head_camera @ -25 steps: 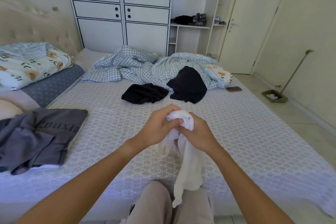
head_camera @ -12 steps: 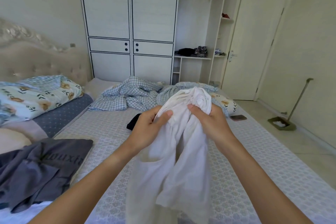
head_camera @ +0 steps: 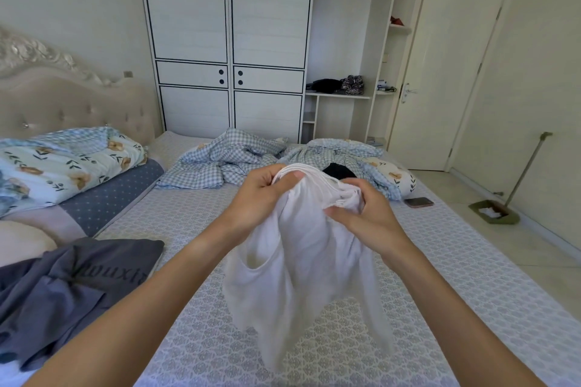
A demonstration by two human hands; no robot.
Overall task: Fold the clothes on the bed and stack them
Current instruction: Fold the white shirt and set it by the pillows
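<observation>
From my remote seat, the bed point(head_camera: 440, 261) fills the view, its patterned grey-white sheet running from the tufted headboard point(head_camera: 63, 97) on the left toward the white wardrobe point(head_camera: 226, 41) against the far wall. A blue checked quilt point(head_camera: 226, 163) lies crumpled across the far end of the mattress, with a black garment point(head_camera: 338, 171) showing on it just behind the raised hands. A floral pillow point(head_camera: 63, 163) rests near the headboard, and a grey garment point(head_camera: 63, 289) with lettering lies spread at the near left edge. Held up over the middle of the bed is the white garment point(head_camera: 301, 261), hanging loose with its lower hem blurred above the sheet. I see the left hand point(head_camera: 261, 198) gripping its bunched top edge, thumb pressed over the cloth; the right hand point(head_camera: 364, 214) pinches the gathered edge just beside it, fingers curled into the fabric. A phone point(head_camera: 418, 202) sits on the bed's right side, and a dustpan point(head_camera: 493, 214) stands on the floor beyond.
</observation>
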